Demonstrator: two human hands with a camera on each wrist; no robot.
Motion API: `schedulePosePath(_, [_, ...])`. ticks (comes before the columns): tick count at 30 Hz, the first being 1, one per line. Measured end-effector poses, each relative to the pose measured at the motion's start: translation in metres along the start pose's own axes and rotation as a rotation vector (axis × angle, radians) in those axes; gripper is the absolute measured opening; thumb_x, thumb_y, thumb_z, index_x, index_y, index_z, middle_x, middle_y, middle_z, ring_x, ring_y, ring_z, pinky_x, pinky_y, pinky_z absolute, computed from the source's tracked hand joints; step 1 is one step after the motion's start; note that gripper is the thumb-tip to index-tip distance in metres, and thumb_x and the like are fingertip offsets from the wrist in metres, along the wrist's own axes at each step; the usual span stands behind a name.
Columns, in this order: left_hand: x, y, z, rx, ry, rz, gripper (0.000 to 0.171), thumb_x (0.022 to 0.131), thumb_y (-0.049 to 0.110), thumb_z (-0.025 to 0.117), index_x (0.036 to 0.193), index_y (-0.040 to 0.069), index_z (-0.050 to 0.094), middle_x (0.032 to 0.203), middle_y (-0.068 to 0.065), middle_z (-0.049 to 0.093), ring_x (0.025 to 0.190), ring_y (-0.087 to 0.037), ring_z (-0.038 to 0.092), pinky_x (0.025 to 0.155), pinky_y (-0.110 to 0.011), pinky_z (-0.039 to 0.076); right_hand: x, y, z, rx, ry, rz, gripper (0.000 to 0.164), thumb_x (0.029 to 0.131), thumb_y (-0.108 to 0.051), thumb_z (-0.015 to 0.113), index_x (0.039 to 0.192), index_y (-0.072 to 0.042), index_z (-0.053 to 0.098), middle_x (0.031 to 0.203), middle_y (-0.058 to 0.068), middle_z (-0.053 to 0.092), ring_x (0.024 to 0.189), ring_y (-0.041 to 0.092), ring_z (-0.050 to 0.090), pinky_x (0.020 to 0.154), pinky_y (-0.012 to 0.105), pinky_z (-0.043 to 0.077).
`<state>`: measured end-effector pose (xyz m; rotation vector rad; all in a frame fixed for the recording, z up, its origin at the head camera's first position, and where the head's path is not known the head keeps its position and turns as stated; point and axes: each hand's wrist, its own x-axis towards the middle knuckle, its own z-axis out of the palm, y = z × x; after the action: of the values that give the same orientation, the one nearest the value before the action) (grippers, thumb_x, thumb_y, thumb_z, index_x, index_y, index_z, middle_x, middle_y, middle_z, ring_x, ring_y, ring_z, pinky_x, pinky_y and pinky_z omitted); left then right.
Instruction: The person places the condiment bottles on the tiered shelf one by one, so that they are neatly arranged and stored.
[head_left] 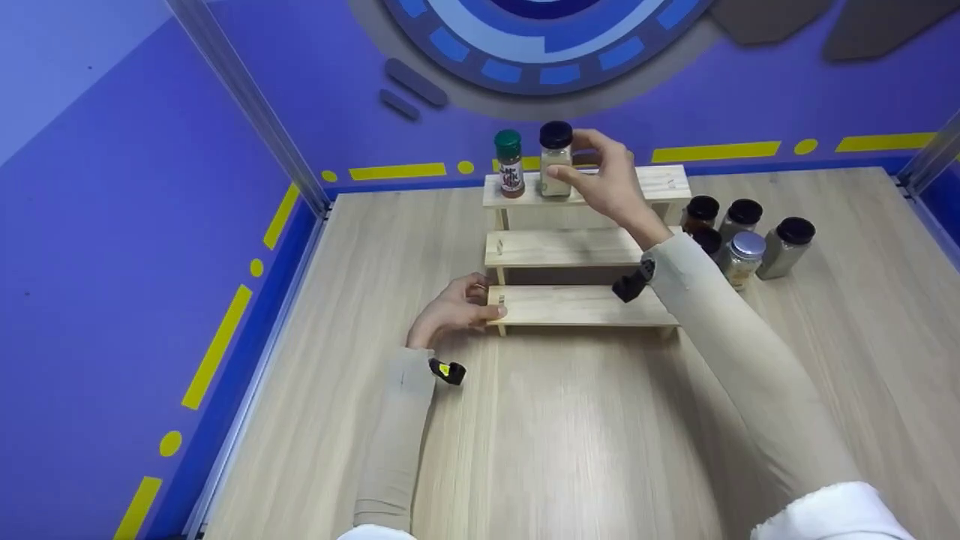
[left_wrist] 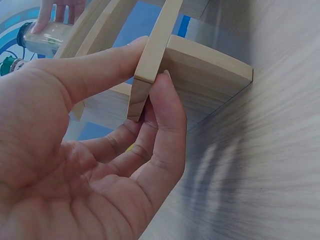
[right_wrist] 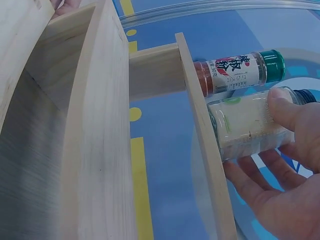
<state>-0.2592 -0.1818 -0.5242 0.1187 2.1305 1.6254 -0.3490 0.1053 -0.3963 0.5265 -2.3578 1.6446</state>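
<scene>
Right hand: I see the right hand (head_left: pixel 615 184) gripping a black-capped jar (head_left: pixel 555 156) of pale contents, thumb on the near side and fingers behind it.
Gripped jar: it is upright at the far tier, just right of the green-capped bottle (head_left: pixel 511 169); I cannot tell whether its base fully rests on the board.
Green-capped bottle: upright on the far tier's left end, with reddish contents and a printed label.
Left hand: my left wrist feed shows the left hand (head_left: pixel 450 307) pinching the left end of the nearest board between thumb and fingers.
Wooden rack: the three-tier wooden rack (head_left: pixel 581 306) stands on the desk (head_left: pixel 570 427), its lowest tier near and its highest far.
Jars at right: I count five jars grouped on the desk to the right of the rack; the silver-capped jar (head_left: pixel 742 262) is among the nearest, and the other four wear black caps.
Far side: a blue wall (head_left: pixel 420 142) with yellow marks rises behind the rack.
</scene>
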Motion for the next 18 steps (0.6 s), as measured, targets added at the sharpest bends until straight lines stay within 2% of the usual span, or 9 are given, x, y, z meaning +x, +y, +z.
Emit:
schedulePosePath(5, [0.0,-0.001,0.0,-0.012,-0.003,0.012,0.047,0.091,0.004,0.082,0.129,0.003,0.054,0.111,-0.009,0.064,0.085,-0.02,0.069,0.075,-0.04,0.068,-0.001,0.0,-0.003,0.012,0.0,-0.007,0.053,0.092,-0.023,0.087,0.139,-0.01,0.067,0.129,0.012,0.071,0.118,0.03,0.072,0.106,0.043,0.059])
schedulePosePath(10, [0.0,0.001,0.002,0.007,0.0,0.012,0.049,0.09,0.005,0.084,0.13,0.002,0.055,0.113,-0.011,0.065,0.085,-0.02,0.069,0.075,-0.04,0.068,-0.003,-0.002,-0.008,0.029,-0.011,0.013,0.056,0.092,-0.024,0.087,0.142,-0.012,0.065,0.133,0.012,0.07,0.122,0.031,0.07,0.107,0.039,0.059])
schedulePosePath(18, [-0.001,-0.001,-0.002,0.017,0.002,-0.003,0.051,0.091,0.008,0.083,0.133,0.002,0.054,0.119,-0.014,0.066,0.089,-0.021,0.07,0.079,-0.041,0.068,-0.011,-0.019,-0.03,0.038,-0.038,0.034,0.062,0.095,-0.022,0.084,0.15,-0.011,0.058,0.143,0.013,0.066,0.133,0.031,0.065,0.115,0.04,0.054])
